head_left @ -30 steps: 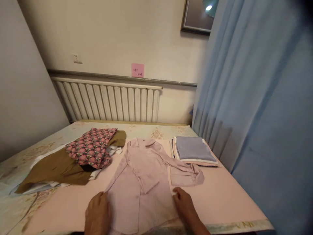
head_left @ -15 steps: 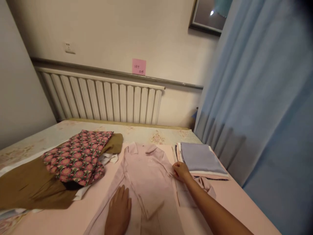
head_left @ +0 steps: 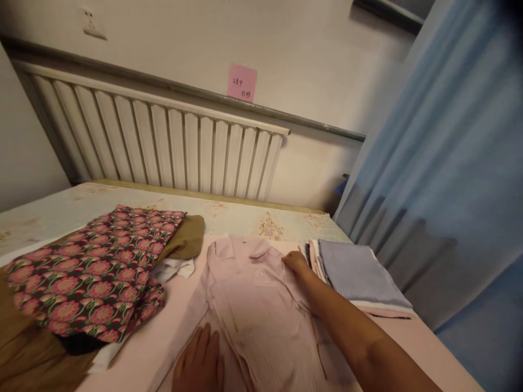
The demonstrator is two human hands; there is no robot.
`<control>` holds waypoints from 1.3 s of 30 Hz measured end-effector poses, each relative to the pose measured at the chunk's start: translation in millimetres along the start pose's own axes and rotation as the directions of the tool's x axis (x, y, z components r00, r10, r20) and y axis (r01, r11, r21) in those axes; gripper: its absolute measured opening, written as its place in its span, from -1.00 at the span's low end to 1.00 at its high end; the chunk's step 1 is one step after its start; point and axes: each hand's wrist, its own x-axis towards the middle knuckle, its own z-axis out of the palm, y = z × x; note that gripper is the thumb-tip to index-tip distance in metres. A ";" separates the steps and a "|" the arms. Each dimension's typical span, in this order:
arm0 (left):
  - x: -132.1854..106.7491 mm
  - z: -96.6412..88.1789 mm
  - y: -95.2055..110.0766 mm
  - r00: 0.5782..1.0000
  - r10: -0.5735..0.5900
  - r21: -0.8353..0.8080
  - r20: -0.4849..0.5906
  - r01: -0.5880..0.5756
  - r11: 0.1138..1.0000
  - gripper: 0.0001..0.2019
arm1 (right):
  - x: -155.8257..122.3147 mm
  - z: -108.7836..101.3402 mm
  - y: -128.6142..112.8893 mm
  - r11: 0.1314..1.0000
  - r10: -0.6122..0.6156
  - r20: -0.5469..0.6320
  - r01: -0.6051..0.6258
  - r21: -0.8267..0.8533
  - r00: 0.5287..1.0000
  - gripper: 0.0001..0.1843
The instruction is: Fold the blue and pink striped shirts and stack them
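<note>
A pale pink collared shirt (head_left: 249, 299) lies spread on the bed, its collar toward the wall. My left hand (head_left: 199, 362) rests flat on the shirt's lower left part, fingers stretched out. Up at the right shoulder, my right hand (head_left: 295, 261) is closed in a pinch on the shirt's edge, near the collar. My right forearm covers much of the shirt's right sleeve.
Left of the shirt lies a heap with a floral-print cloth (head_left: 110, 272) over brown garments (head_left: 24, 348). A folded stack topped by a grey-blue garment (head_left: 359, 272) sits to the right. Beyond the bed are a radiator (head_left: 163, 130) and a blue curtain (head_left: 417, 163).
My right hand has moved up along the shirt's right side, from the sleeve to the shoulder near the collar. The left hand stays flat on the shirt. The view has tilted.
</note>
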 end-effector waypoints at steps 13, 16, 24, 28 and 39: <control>-3.0 15.6 -5.2 1.000 -0.027 -0.050 -0.002 0.026 0.998 -0.54 | 19.7 -1.6 4.8 0.998 -0.005 -0.109 -0.001 -0.058 0.994 -0.71; -2.6 15.4 -5.1 1.000 -0.023 -0.042 0.011 0.024 0.999 -0.53 | 15.8 -7.9 -2.7 0.998 -0.027 -0.147 0.019 -0.059 0.989 -0.69; -2.5 15.7 -5.9 1.000 -0.011 -0.029 0.017 0.011 1.000 -0.54 | 17.1 -26.1 -67.5 0.896 -0.443 -0.074 0.444 -0.009 0.893 -0.72; -3.4 15.9 -5.3 1.000 0.006 -0.007 0.001 -0.006 1.000 -0.53 | 10.9 -13.8 -91.4 0.792 -0.611 0.049 0.610 0.038 0.790 -0.73; -2.1 -10.3 7.3 0.998 0.055 0.084 0.003 -0.055 0.995 -0.54 | 17.5 8.5 -90.2 0.855 -0.500 -0.074 0.505 0.117 0.863 -0.75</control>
